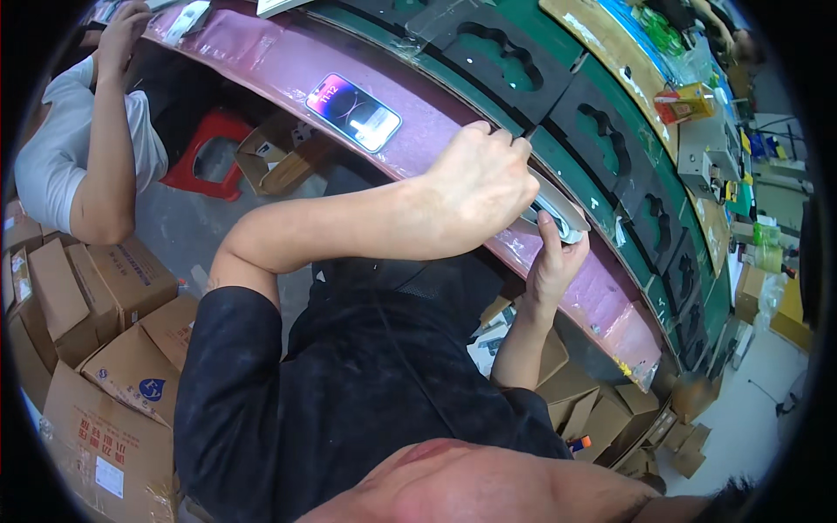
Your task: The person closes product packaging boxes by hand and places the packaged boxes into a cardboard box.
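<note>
Our left hand is bent inward, back upward, fingers curled; its fingertips are hidden, so we cannot tell what, if anything, it grips. Our right hand is partly closed, thumb in front, and holds one pale grey-and-white object with a rounded edge. This object is located just beside our left hand, above the long pink bench strip. We count one rectangular smartphone with a lit purple-and-white screen, lying on the strip, left of both hands. Beyond the strip, we count at least four wavy-edged openings in the black foam panels. At left, we find one co-worker in a white short-sleeved shirt and one red plastic stool. Several brown cardboard cartons overlap at lower left, preventing an exact count.
</note>
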Demonstrator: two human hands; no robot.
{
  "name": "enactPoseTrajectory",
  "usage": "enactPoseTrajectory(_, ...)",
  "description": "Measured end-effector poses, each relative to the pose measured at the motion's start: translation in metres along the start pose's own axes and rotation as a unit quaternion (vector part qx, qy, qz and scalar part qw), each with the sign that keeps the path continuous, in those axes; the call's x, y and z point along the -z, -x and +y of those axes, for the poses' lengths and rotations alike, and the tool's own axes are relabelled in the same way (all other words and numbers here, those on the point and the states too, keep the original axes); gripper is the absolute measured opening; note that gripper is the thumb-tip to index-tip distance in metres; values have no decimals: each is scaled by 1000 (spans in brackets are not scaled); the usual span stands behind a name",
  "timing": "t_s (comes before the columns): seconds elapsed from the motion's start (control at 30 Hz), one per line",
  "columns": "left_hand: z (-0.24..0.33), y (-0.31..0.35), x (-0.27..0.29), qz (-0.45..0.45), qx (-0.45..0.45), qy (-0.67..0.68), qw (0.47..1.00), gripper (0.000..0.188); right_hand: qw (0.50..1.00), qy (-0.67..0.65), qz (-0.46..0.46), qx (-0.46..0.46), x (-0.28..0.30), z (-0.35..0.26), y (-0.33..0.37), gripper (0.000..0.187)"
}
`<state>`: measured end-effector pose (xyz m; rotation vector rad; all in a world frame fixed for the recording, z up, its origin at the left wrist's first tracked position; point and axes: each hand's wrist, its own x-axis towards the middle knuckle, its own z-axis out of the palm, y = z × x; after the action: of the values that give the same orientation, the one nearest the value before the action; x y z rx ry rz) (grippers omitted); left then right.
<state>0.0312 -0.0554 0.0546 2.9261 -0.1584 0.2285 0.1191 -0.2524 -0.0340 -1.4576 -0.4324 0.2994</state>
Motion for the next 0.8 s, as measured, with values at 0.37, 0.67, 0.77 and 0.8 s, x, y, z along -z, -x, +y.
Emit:
enactPoseTrajectory(0.37,-35,49,-27,309,132,364,869,36,998,-41,52,15,-7,5,-10,23)
enactPoseTrajectory(0.67,-58,54,-87,178,153,762,603,35,998,-34,46,41,-14,14,-32,27)
enactPoseTrajectory(0.77,-61,50,-90,167,152,774,591,35,998,-31,24,43,-10,18,-31,33)
enactPoseTrajectory(0.8,-60,47,-84,171,165,776,584,38,998,-49,2,42,-9,18,-30,36)
